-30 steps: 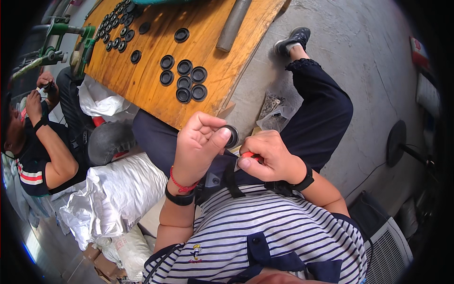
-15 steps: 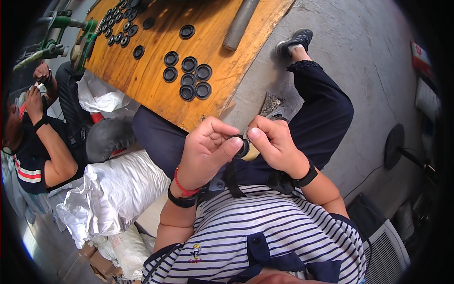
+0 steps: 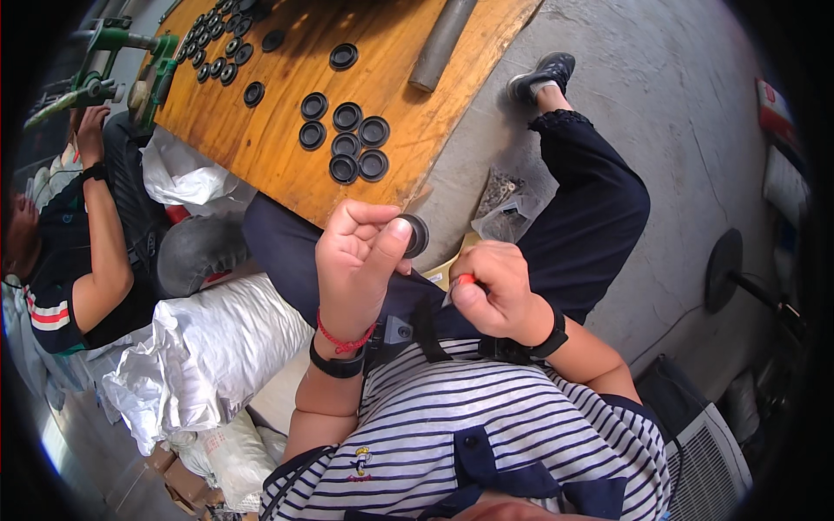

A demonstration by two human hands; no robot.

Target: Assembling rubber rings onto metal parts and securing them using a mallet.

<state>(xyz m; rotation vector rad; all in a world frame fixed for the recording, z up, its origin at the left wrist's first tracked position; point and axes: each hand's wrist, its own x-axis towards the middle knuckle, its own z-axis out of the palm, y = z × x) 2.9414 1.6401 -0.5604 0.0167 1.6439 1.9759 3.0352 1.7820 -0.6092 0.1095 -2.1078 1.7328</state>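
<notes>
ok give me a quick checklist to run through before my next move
1. Left hand has the black disc pinched: ok
2. Right hand grips the small red thing: ok
3. Hands apart, small red thing off the disc: ok
4. Grey bar lying on the table: ok
5. Disc's edge clean: cannot tell, too small

Downward head-worn fisheye, close above hands (image 3: 354, 269)
</notes>
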